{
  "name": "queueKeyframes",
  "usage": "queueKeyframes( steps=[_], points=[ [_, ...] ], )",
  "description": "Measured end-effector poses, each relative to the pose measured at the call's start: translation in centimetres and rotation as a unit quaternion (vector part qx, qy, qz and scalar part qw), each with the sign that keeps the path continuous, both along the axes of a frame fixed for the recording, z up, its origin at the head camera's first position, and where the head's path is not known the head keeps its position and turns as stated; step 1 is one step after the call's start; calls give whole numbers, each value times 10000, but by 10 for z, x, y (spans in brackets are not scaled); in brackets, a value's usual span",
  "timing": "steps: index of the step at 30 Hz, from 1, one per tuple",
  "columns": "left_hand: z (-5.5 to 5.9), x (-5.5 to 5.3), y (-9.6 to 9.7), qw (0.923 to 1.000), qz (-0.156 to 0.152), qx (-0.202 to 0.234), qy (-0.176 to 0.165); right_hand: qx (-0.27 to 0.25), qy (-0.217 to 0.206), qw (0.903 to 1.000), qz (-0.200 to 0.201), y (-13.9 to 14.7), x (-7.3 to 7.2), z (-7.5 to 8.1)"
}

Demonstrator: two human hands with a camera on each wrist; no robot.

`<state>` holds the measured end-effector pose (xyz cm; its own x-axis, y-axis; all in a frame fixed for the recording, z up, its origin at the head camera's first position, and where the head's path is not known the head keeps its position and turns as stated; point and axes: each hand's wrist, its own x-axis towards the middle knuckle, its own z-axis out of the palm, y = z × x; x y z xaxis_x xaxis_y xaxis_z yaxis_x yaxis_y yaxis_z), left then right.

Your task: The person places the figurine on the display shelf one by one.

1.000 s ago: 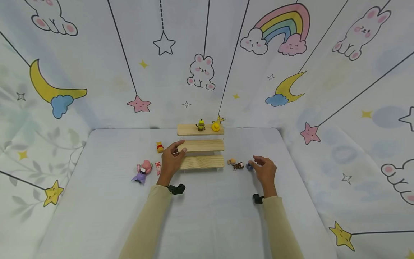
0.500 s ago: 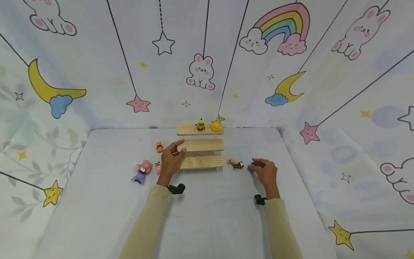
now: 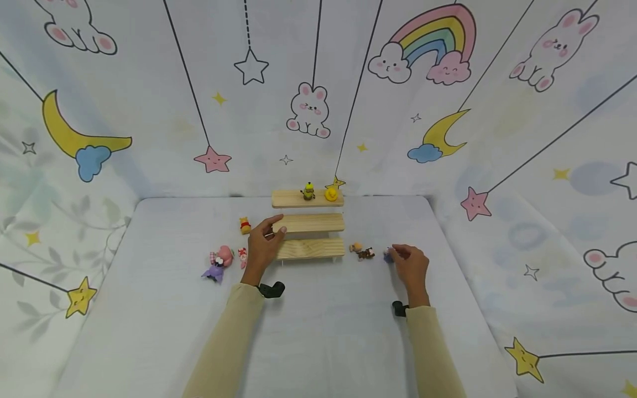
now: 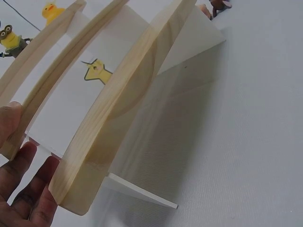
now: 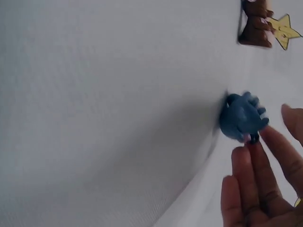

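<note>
My left hand [image 3: 264,243] grips the left end of the three-tier wooden display shelf [image 3: 308,223], its thumb above the middle board and its fingers below, as the left wrist view shows. At my right hand [image 3: 412,262] is a small blue toy figure [image 5: 242,117] on the white cloth. The fingertips [image 5: 255,146] of the right hand lie right at the figure, while the thumb stands apart from it. On the top board are a green-and-yellow figure with goggles [image 4: 13,41] and a yellow duck [image 4: 51,12].
Right of the shelf lie a brown figure [image 3: 366,254] and a tan one [image 3: 355,247]. To its left are a yellow bear in red [image 3: 245,225], a red-and-white figure [image 3: 243,257], a pink figure [image 3: 226,255] and a purple one [image 3: 214,272]. A patterned cloth backdrop [image 3: 269,138] rises behind.
My right hand has shifted slightly right and toward me, and the blue figure has moved a little to the right. The left hand stays on the shelf.
</note>
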<state>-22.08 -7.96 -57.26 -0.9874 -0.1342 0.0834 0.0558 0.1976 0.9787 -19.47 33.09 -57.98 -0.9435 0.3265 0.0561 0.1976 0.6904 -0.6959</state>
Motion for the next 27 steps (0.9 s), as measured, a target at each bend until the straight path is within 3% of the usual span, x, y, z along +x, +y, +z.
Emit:
queueKeyframes(
  steps=[10,16,27],
  points=[
    [1,0,1,9999,10,-22,-128,465,-160,9981,-359,-7,-5,-6],
    [1,1,0,9999,18,-1,-152,355,-284,9981,-418,-8,-8,-5],
    [1,0,0,9999,9,-6,-123,601,-959,9931,291,-5,-11,12]
  ],
)
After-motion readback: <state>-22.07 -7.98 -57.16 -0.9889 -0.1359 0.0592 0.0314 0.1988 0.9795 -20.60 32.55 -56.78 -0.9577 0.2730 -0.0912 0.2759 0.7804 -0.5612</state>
